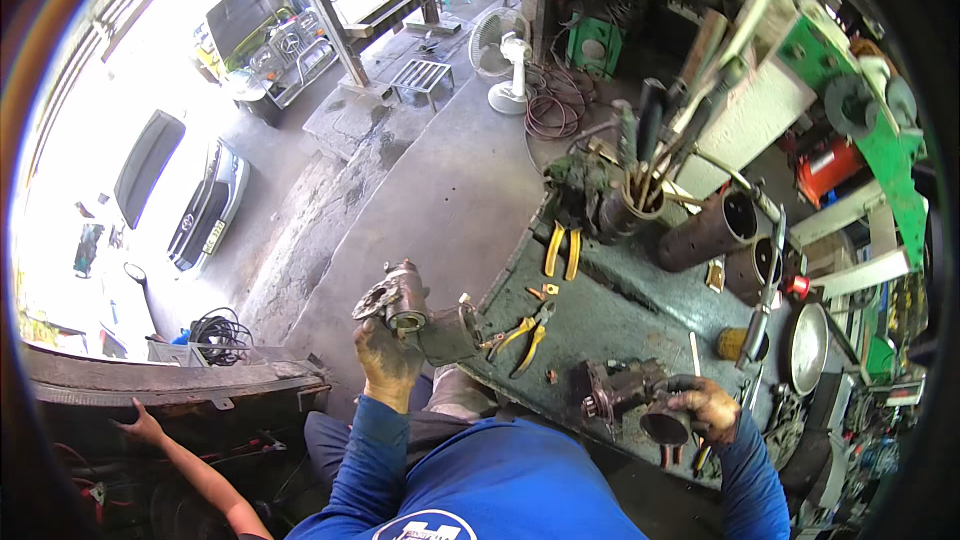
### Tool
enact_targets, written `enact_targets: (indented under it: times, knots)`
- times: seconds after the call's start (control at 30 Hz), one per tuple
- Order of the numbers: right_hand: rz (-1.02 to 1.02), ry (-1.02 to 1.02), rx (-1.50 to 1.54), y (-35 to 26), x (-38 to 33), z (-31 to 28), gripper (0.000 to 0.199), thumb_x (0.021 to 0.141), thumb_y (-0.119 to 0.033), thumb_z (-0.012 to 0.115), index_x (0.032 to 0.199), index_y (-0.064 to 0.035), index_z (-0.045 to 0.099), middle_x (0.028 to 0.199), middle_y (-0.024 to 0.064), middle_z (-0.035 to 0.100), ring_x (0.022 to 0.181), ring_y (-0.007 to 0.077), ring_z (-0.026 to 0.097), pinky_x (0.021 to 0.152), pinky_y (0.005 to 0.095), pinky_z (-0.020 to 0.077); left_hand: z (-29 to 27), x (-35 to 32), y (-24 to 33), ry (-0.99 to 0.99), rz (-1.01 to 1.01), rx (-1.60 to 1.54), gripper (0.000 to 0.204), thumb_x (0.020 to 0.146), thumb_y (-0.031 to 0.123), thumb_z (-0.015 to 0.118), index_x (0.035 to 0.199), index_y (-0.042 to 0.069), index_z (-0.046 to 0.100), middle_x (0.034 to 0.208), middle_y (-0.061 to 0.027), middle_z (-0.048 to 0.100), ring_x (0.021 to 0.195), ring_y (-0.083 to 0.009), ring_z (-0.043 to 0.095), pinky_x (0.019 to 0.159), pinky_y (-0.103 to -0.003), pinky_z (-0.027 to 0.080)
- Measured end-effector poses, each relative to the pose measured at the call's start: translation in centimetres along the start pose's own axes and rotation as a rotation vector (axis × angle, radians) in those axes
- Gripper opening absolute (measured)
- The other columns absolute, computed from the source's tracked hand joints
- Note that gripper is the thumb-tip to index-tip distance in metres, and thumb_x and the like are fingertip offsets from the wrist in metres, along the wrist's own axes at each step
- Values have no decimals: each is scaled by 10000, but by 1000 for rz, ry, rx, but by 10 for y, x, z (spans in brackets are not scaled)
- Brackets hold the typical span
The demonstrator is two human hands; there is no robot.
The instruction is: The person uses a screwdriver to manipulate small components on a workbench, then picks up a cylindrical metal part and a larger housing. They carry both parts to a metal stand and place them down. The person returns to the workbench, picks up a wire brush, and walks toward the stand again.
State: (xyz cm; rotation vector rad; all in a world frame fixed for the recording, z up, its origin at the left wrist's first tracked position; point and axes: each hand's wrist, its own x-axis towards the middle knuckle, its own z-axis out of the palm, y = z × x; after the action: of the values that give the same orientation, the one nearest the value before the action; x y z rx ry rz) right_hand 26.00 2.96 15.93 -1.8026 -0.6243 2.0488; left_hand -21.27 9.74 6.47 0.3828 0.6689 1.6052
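My left hand (390,365) is closed around a greasy metal starter motor (405,305), raised off the bench's left side; its flanged end points up and its wider cylinder lies toward the bench. On the bench, my right hand (705,408) grips a second, dark starter motor (620,390) by its hollow cylindrical end. A small toothed end shows at that one's left. Yellow-handled pliers (528,337) lie between the two hands, with another pair of yellow handles (562,252) farther back. A small brass-coloured piece (543,291) rests near the pliers.
Tool-filled metal tubes (632,212) and an open pipe (710,230) stand at the bench's back. A round metal dish (808,348) is at right. Another person's hand (145,427) rests on a vehicle edge (180,395) at lower left. A fan (507,60) stands beyond.
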Motion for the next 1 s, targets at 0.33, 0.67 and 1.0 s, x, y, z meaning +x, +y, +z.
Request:
enact_targets:
  times: [0.33, 0.67, 1.0]
  knots:
    - [19, -93, 160, 17, 12, -17, 611, 771, -35, 716, 1342, 134, 584, 1272, 243, 698, 1157, 363, 702, 1043, 448, 540, -56, 120, 42, -103, -314, -99, 864, 741, 378, 850, 1454, 14, 525, 1373, -135, 637, 1276, -284, 608, 1095, -460, 500]
    - [95, 218, -286, -6, -1, 71, 463, 799, -184, 903, 1192, 17, 763, 1113, 114, 764, 1045, 207, 701, 951, 328, 543, -84, 193, 105, -159, -267, 55, 891, 749, 420, 906, 1441, 9, 525, 1371, -105, 638, 1247, -242, 623, 1101, -421, 489]
    - [265, 123, -456, -116, -54, 160, 542, 795, -185, 856, 1310, -83, 719, 1630, 201, 391, 1444, 354, 483, 1155, 493, 455, -133, 194, 147, -41, -236, 108, 967, 770, 526, 798, 1532, 37, 458, 1494, -234, 549, 1307, -339, 597, 1114, -471, 490]
